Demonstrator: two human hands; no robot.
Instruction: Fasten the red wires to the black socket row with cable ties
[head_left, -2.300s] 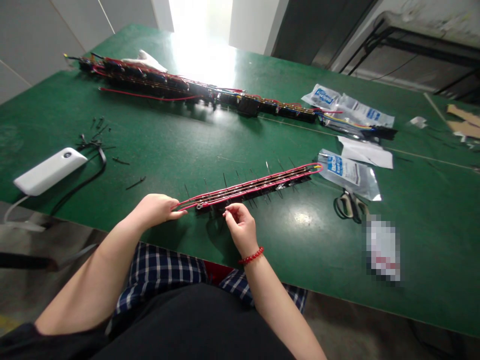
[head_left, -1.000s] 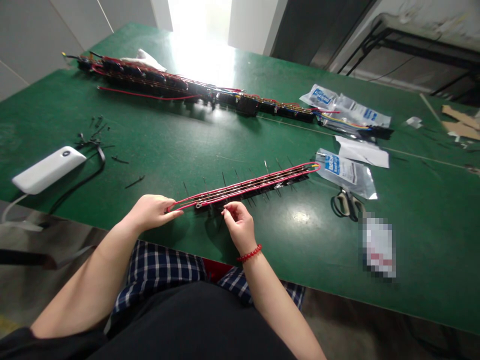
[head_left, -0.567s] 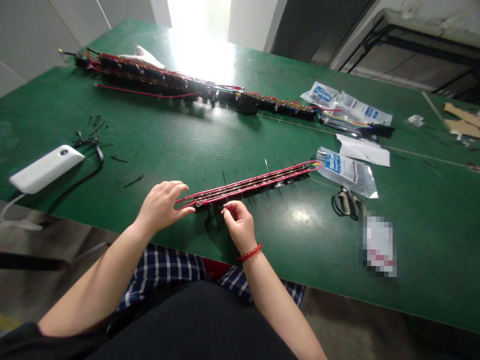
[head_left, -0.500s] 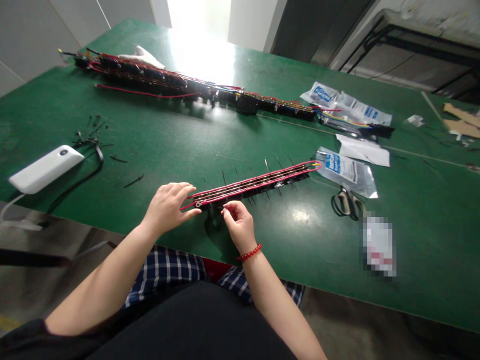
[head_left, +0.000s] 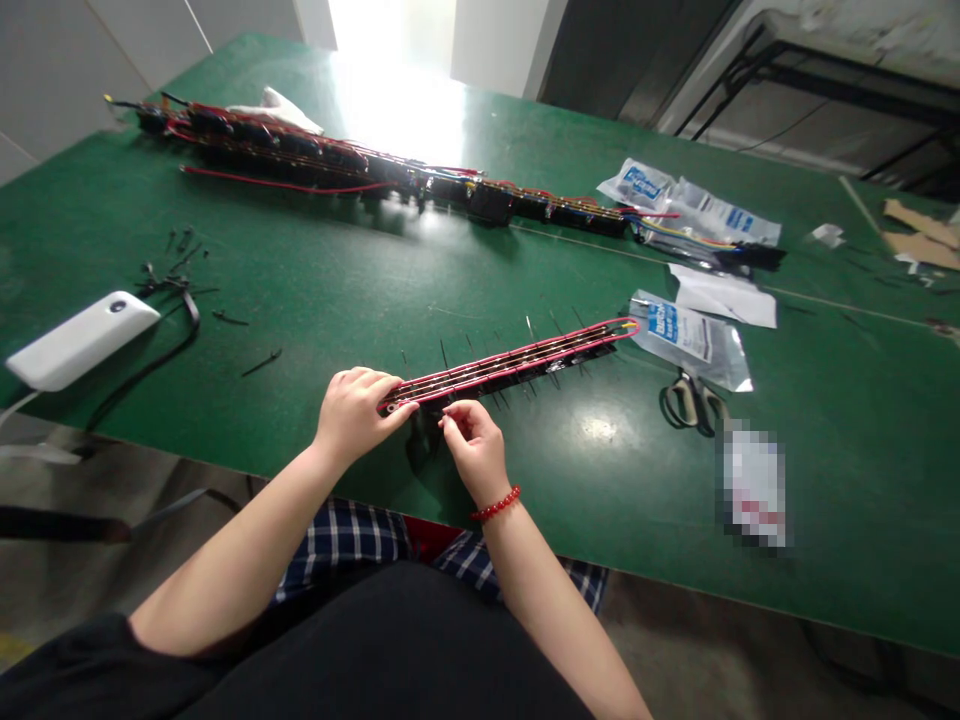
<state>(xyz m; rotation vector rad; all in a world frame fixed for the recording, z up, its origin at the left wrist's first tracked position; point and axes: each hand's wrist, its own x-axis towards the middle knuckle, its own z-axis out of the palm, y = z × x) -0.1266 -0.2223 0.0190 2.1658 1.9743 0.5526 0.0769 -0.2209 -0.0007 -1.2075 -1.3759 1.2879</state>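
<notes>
A narrow black wiring strip (head_left: 517, 362) with red wires along its top lies slanted on the table, and thin black tie-like ends stick out along both its sides. At its near left end my left hand (head_left: 358, 412) is closed around it, thumb on the front side and fingers on the back. A small ring terminal (head_left: 391, 407) shows by the thumb. Just in front of the strip, my right hand (head_left: 474, 445) is pinched, thumb against index finger. Whatever sits in that pinch is too small to make out. Scissors (head_left: 694, 403) lie farther right.
A longer wired assembly (head_left: 450, 190) stretches across the back of the green table (head_left: 615, 520). On the left are a white device (head_left: 82, 340) with a cable and several scattered black ties (head_left: 262, 362). Plastic bags (head_left: 694, 340) and white paper (head_left: 724, 296) lie to the right.
My left hand has moved right and closed on the strip's left end, covering the red wire loop there. The right hand keeps its pinch in nearly the same place.
</notes>
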